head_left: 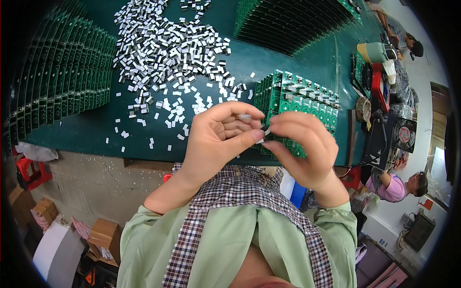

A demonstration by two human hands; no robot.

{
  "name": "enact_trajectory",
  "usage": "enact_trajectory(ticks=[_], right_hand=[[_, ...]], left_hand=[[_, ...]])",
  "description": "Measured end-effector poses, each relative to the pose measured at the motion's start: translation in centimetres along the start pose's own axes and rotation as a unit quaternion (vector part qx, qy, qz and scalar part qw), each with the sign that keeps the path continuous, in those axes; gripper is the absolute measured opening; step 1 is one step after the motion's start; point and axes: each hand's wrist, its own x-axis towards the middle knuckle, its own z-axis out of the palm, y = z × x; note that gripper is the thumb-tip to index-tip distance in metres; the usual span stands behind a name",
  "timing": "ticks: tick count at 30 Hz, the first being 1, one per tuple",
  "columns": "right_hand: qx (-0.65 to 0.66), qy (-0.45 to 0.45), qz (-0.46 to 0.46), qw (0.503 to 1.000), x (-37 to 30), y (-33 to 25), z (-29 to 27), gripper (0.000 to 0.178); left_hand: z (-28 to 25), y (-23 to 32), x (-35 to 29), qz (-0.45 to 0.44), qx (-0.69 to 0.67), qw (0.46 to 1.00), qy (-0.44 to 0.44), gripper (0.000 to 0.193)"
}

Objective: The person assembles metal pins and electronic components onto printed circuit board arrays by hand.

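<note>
My left hand (211, 137) and my right hand (307, 146) meet over the near edge of the green table. Their thumbs and forefingers close on a small white piece (267, 130), partly hidden by the fingertips, so its exact kind is unclear. The other left fingers curl inward around something pale that I cannot make out. Just beyond the right hand stands a stack of green circuit boards (307, 103), with white-and-dark parts along the top. To the left lies a large heap of small black parts with white faces (168, 53), some showing pins.
Small white slips (177, 113) lie scattered on the green table (144, 129). Tall circuit-board racks stand at left (67, 67) and far right (293, 24). A fan (404, 134) and a red tray (379, 89) are at right. Other people are beyond. Cardboard boxes (104, 235) sit lower left.
</note>
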Motion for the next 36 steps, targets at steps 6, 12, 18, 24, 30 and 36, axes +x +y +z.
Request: enact_trajectory(ticks=[6,12,18,24,30,36], right_hand=[[0.014,0.015,0.014,1.000,-1.4,0.3,-0.3,0.025],[0.145,0.017,0.130,0.981,-2.5,0.3,-0.2,0.026],[0.246,-0.059,0.177,0.951,-1.5,0.2,-1.0,0.025],[0.059,-0.055,0.055,0.995,-2.2,-0.2,-1.5,0.025],[-0.013,0.009,0.054,0.998,-2.5,-0.4,-0.8,0.024],[0.118,-0.021,0.134,0.984,-1.9,0.6,-0.6,0.023]], left_hand=[[0.8,-1.0,-0.7,0.044,0.002,0.999,-0.031,0.014],[0.6,-1.9,-0.2,0.271,0.264,0.925,-0.024,0.014],[0.6,-1.7,-0.3,0.238,0.254,0.934,-0.082,0.011],[1.0,-2.8,-0.2,0.301,0.278,0.911,-0.047,0.022],[0.8,-2.8,0.0,0.328,0.324,0.887,-0.011,0.016],[0.4,-1.7,0.0,0.304,0.351,0.885,0.028,0.022]])
